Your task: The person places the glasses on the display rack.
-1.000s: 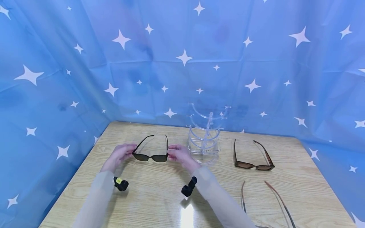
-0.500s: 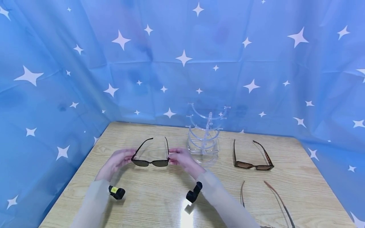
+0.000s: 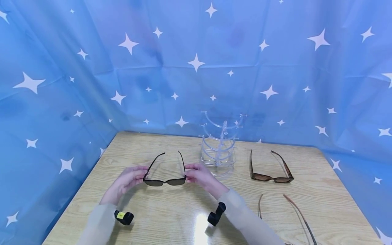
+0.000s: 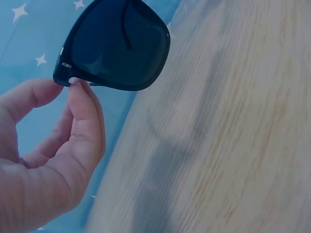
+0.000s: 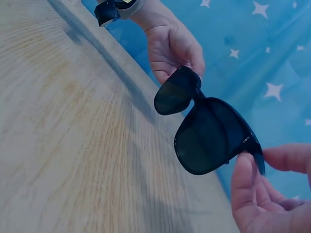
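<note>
Both hands hold a pair of black sunglasses (image 3: pixel 176 182) at its two outer front corners, with the temple arms unfolded and pointing away from the person. In the left wrist view, the thumb and fingers of my left hand (image 4: pixel 53 170) pinch the corner beside the dark lens (image 4: pixel 116 53). My right hand (image 5: pixel 272 194) pinches the opposite corner by the hinge in the right wrist view. There the sunglasses (image 5: pixel 209 141) appear above the wooden table, their shadow falling on it. From the head view, my left hand (image 3: pixel 127 182) and right hand (image 3: pixel 203 178) flank the frame.
Just beyond the right hand stands a clear display stand (image 3: pixel 224 126) with curved tiers. Brown tortoiseshell sunglasses (image 3: pixel 283 180) lie unfolded to its right. Nearer the front, a third pair shows its brown temple arms (image 3: pixel 301 214). A blue starry cloth (image 3: pixel 171 75) hangs behind the wooden table (image 3: pixel 165 217).
Both hands have brought the black sunglasses toward the person and slightly to the right, keeping their pinch on both corners. The stand and the other glasses have stayed put.
</note>
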Motion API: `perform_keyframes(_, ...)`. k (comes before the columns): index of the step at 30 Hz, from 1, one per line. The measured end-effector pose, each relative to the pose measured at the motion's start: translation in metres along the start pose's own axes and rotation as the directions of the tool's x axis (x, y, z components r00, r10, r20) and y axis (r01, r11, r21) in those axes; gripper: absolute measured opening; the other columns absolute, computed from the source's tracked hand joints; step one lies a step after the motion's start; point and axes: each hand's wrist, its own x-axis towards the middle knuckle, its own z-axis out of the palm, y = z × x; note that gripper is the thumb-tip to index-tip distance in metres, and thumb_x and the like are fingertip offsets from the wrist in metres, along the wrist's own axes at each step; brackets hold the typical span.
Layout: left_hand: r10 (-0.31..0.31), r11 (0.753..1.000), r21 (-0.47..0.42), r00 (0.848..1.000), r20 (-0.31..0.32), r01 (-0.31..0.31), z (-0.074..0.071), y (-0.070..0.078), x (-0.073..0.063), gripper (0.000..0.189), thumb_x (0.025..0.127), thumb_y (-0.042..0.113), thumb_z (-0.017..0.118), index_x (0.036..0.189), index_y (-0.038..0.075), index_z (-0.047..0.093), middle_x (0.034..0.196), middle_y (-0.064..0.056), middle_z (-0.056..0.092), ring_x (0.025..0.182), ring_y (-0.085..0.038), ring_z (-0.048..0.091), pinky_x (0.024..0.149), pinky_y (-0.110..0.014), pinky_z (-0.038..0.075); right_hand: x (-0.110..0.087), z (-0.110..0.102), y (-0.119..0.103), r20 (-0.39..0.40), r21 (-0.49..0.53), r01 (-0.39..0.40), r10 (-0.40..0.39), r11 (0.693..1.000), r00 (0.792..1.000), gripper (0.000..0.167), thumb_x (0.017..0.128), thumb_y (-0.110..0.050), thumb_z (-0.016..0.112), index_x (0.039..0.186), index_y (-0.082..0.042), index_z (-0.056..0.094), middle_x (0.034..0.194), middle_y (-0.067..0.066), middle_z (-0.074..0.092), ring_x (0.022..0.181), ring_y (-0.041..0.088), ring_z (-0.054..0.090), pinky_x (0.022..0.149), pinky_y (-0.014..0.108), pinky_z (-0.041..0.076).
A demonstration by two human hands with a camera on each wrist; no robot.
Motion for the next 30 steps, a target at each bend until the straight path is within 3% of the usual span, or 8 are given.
perform_keyframes(7, 0.08, 0.997, 0.013, 0.991, 0.107, -0.082, 0.006, -0.004, -0.003, 0.039, 0.084, 0.011, 0.066, 0.116, -0.009, 0.054, 0.097, -0.005, 0.066, 0.087, -0.012, 0.064, 0.076, -0.021, 0.053, -0.014, -0.008, 0.003, 0.005, -0.02, 0.005, -0.005, 1.0, 1.0, 0.044, 0.085, 0.003, 0.057, 0.123, 0.018, 0.042, 0.083, 0.01, 0.063, 0.065, 0.009, 0.057, 0.062, 0.018, 0.052)
perform_keyframes(10, 0.065, 0.997, 0.037, 0.994, 0.09, -0.068, 0.014, -0.002, -0.004, 0.04, 0.087, 0.005, 0.06, 0.12, -0.015, 0.048, 0.097, -0.006, 0.067, 0.086, -0.013, 0.065, 0.075, -0.021, 0.054, -0.021, -0.011, 0.003, 0.003, -0.019, -0.001, 0.001, 1.0, 1.0, 0.044, 0.085, 0.002, 0.057, 0.123, 0.017, 0.042, 0.086, 0.013, 0.063, 0.066, 0.009, 0.057, 0.062, 0.019, 0.051)
perform_keyframes(12, 0.03, 0.997, 0.064, 0.998, 0.047, -0.033, 0.02, 0.001, -0.006, 0.041, 0.087, 0.001, 0.057, 0.122, -0.018, 0.045, 0.095, -0.005, 0.066, 0.085, -0.013, 0.065, 0.075, -0.021, 0.054, -0.025, -0.014, 0.003, 0.006, -0.023, 0.004, -0.004, 1.0, 1.0, 0.043, 0.086, 0.002, 0.057, 0.124, 0.018, 0.041, 0.088, 0.014, 0.063, 0.067, 0.009, 0.057, 0.063, 0.019, 0.051)
perform_keyframes(22, 0.018, 0.996, 0.083, 0.998, 0.06, -0.023, 0.043, 0.006, -0.01, 0.028, 0.087, -0.002, 0.057, 0.114, -0.01, 0.058, 0.092, -0.003, 0.067, 0.079, -0.011, 0.065, 0.071, -0.021, 0.054, -0.048, -0.029, -0.002, 0.003, -0.034, 0.013, -0.012, 0.999, 1.0, 0.044, 0.087, 0.0, 0.056, 0.124, 0.017, 0.041, 0.09, 0.012, 0.064, 0.069, 0.009, 0.058, 0.067, 0.02, 0.052)
perform_keyframes(30, 0.013, 0.998, 0.063, 0.996, 0.09, -0.019, 0.058, 0.01, -0.01, 0.026, 0.087, 0.001, 0.059, 0.113, -0.004, 0.06, 0.091, -0.003, 0.068, 0.077, -0.011, 0.065, 0.069, -0.019, 0.054, -0.062, -0.037, -0.005, -0.005, -0.013, 0.028, -0.028, 1.0, 1.0, 0.048, 0.086, 0.001, 0.056, 0.127, 0.018, 0.038, 0.089, 0.01, 0.064, 0.07, 0.009, 0.058, 0.067, 0.021, 0.052)
